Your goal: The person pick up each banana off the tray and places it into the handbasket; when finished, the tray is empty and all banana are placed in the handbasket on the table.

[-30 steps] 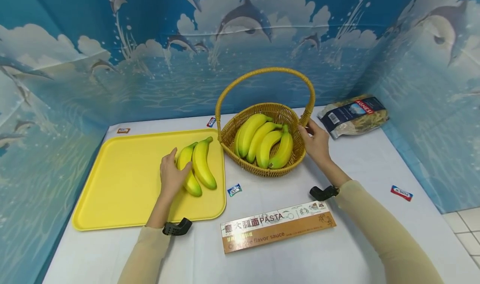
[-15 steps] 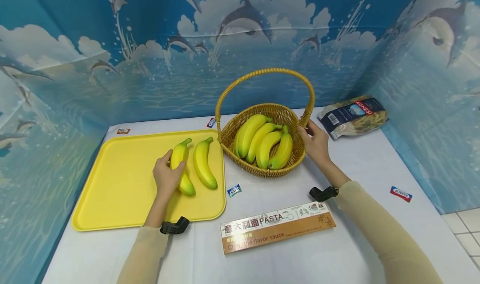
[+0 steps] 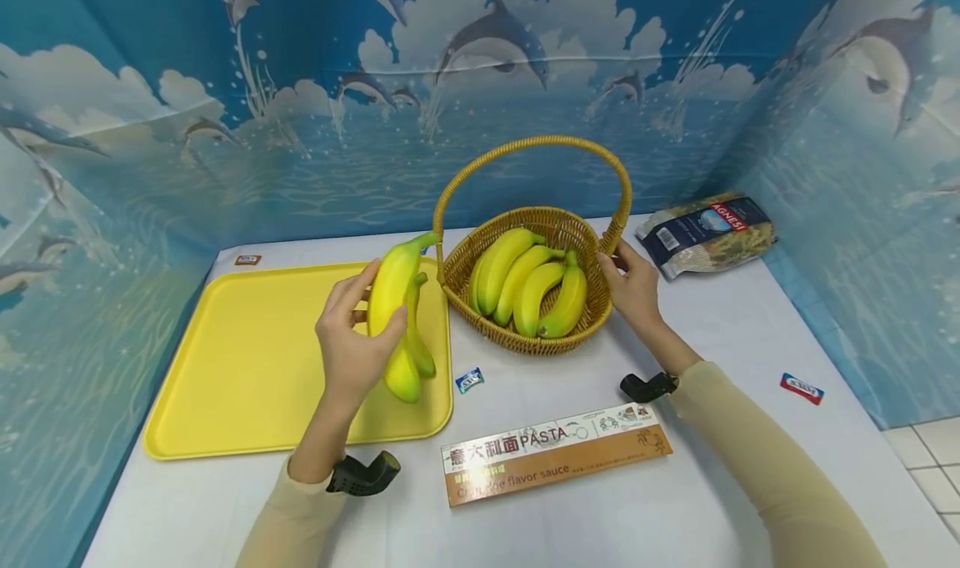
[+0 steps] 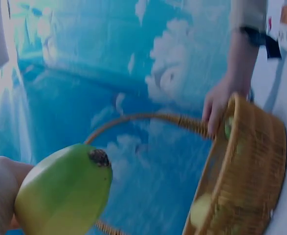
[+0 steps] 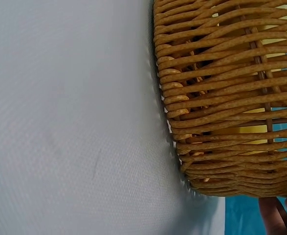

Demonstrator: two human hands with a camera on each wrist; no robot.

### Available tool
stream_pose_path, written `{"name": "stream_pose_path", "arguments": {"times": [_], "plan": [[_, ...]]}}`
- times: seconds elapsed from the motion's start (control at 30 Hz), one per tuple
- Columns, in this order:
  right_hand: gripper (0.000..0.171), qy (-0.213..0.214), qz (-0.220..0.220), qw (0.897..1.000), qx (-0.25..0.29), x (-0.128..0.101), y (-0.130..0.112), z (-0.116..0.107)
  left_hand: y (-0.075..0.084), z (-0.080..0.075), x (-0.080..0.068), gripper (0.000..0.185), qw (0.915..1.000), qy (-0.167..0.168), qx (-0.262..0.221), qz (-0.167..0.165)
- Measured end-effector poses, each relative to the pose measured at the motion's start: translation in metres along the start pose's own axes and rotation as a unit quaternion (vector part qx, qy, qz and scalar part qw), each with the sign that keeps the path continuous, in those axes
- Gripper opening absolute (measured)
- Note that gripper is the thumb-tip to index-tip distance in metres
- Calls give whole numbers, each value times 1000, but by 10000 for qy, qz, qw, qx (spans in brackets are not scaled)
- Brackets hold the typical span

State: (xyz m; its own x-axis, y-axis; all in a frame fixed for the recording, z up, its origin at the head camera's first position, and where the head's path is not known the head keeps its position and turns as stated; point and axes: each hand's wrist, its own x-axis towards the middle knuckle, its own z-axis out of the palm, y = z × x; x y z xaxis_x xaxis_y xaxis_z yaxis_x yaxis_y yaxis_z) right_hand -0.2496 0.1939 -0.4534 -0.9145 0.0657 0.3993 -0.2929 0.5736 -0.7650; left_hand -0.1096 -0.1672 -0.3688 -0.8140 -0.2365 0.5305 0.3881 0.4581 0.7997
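Note:
My left hand (image 3: pixel 354 343) grips a yellow-green banana (image 3: pixel 392 301), lifted over the right part of the yellow tray (image 3: pixel 247 359). Behind it, partly covered, a second banana (image 3: pixel 422 347) lies on the tray. The dark tip of the held banana (image 4: pixel 60 191) faces the left wrist camera. A wicker basket (image 3: pixel 540 347) with a tall arched handle holds several bananas (image 3: pixel 528 289). At the basket's right side, my right hand (image 3: pixel 632 289) holds the rim near the handle's foot. In the right wrist view, the woven wall of the basket (image 5: pixel 231 107) fills the right half, with fingertips below it.
A long pasta box (image 3: pixel 557 454) lies in front of the basket. A pasta bag (image 3: pixel 708 230) lies at the back right. Small wrapped packets are scattered about, among them a blue one (image 3: pixel 469 380), a red one (image 3: pixel 802 388) and a brown one (image 3: pixel 247 260).
My left hand has drawn one banana leftward from the other, then raised it off the tray and brought it back right, toward the basket. My right hand has stayed at the basket.

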Motion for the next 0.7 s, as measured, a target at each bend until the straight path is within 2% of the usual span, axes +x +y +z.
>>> {"name": "stream_pose_path", "arguments": {"times": [0.07,0.13,0.27,0.4,0.53,0.7], "plan": [[40,5,34,10000,-9,0,0,-1,11,16,2,58,9992,-284,-62,269],[40,1,66,10000,-8,0,0,-1,18,35,6,57,9974,-600,-74,392],[40,-54,86,9999,6,0,1,0,23,75,18,57,9927,-1189,133,180],[39,-82,87,9999,50,0,-1,0,19,114,32,58,9849,-1632,566,-98],[40,-78,68,9999,128,-1,-2,0,5,145,45,58,9787,-1798,961,-221],[39,-44,54,9999,114,-1,-1,0,-14,169,53,56,9761,-1760,1203,-430]]}}
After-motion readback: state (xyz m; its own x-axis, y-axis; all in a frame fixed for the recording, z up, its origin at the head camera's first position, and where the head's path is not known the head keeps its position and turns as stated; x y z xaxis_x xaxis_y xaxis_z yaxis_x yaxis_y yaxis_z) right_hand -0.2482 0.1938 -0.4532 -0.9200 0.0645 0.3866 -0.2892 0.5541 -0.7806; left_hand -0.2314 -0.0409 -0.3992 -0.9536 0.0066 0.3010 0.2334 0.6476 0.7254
